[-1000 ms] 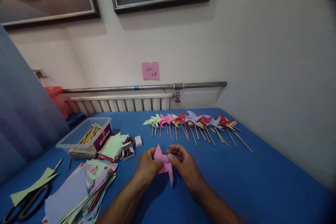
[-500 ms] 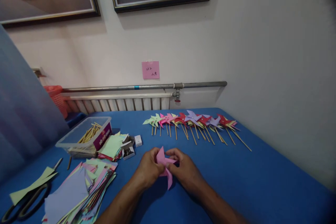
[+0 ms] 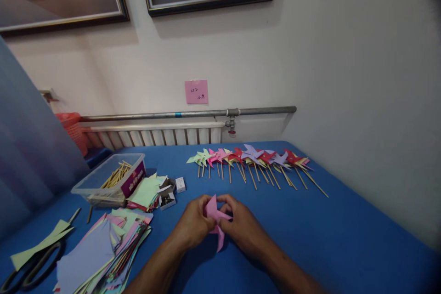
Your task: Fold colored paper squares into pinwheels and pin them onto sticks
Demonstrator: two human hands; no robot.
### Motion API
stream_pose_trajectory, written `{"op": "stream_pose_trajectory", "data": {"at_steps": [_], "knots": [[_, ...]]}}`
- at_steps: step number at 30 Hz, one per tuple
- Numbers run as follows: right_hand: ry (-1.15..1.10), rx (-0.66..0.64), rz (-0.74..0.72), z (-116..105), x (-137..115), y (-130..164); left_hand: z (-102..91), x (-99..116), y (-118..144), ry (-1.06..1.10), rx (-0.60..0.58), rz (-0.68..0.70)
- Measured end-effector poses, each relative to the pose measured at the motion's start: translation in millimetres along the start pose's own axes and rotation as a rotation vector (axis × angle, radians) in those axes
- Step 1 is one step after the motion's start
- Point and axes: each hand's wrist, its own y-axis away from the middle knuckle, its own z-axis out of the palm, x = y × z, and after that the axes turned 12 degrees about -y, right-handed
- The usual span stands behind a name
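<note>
A pink paper pinwheel [image 3: 214,210] with its points folded in is held between both hands above the blue table. My left hand [image 3: 195,221] pinches it from the left, thumb near its middle. From the right, my right hand [image 3: 238,223] grips it with thumb and bent fingers. The hands cover part of the pinwheel, and I cannot make out a stick or pin on it. Beyond them lies a row of pinwheels on sticks [image 3: 251,154], in green, pink, red and purple. Small open boxes of dark pins [image 3: 167,200] stand left of my left hand.
Loose coloured paper sheets [image 3: 86,257] lie at the front left, beside black-handled scissors [image 3: 43,262] under green paper strips. A clear plastic box [image 3: 84,187] holds wooden sticks. Green squares [image 3: 146,192] sit beside it. Pipes [image 3: 203,114] and a radiator run along the wall.
The pinwheel has turned a little in my fingers, and its lower point has swung slightly left. Both hands stay closed on it, with only small finger movement.
</note>
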Motion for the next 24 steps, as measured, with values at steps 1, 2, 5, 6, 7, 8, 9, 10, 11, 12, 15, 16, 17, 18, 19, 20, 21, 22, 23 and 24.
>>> {"op": "stream_pose_trajectory", "data": {"at_steps": [1, 2, 5, 6, 7, 8, 9, 10, 11, 12, 15, 16, 17, 18, 19, 20, 21, 22, 23, 24], "knots": [[-0.013, 0.0, 0.0, 0, 1, 0, 0.3, 0, 0, 0.007, -0.001, 0.001], [-0.029, -0.003, 0.001, 1, 1, 0, 0.6, -1, 0, 0.015, -0.001, 0.002], [-0.082, 0.002, 0.012, 1, 3, -3, 0.4, -2, -2, 0.056, -0.005, 0.007], [-0.109, 0.011, 0.018, 1, 4, -4, -0.6, -2, -3, 0.08, 0.005, 0.009], [-0.145, 0.022, 0.025, 1, 6, -6, -2.2, -1, -4, 0.106, 0.028, 0.006], [-0.193, 0.035, 0.03, 1, 7, -8, -4.4, -1, -5, 0.134, 0.068, 0.001], [-0.25, 0.05, 0.031, 0, 8, -10, -7.1, 0, -6, 0.165, 0.126, -0.007], [-0.311, 0.066, 0.027, 0, 9, -12, -9.9, 1, -7, 0.196, 0.194, -0.018], [-0.369, 0.082, 0.021, 0, 10, -14, -12.5, 2, -8, 0.229, 0.26, -0.027], [-0.419, 0.101, 0.013, 1, 11, -15, -14.5, 3, -9, 0.269, 0.31, -0.035], [-0.5, 0.171, -0.016, 2, 15, -17, -14.3, 2, -9, 0.405, 0.291, -0.05], [-0.508, 0.193, -0.025, 2, 16, -17, -11.8, 1, -8, 0.433, 0.243, -0.048], [-0.512, 0.214, -0.032, 3, 17, -17, -8.3, -1, -7, 0.446, 0.192, -0.043], [-0.514, 0.231, -0.037, 3, 17, -17, -4.1, -4, -7, 0.444, 0.149, -0.034], [-0.515, 0.24, -0.038, 4, 18, -16, 0.5, -6, -7, 0.435, 0.116, -0.025], [-0.518, 0.245, -0.038, 5, 18, -16, 5.0, -9, -7, 0.429, 0.095, -0.014], [-0.52, 0.247, -0.039, 6, 17, -15, 9.2, -11, -7, 0.429, 0.082, -0.008], [-0.521, 0.246, -0.039, 7, 17, -14, 12.7, -13, -8, 0.433, 0.079, -0.009], [-0.52, 0.243, -0.039, 8, 17, -14, 15.3, -14, -9, 0.439, 0.086, -0.015], [-0.515, 0.242, -0.04, 9, 17, -13, 17.0, -15, -10, 0.442, 0.101, -0.027]]}}
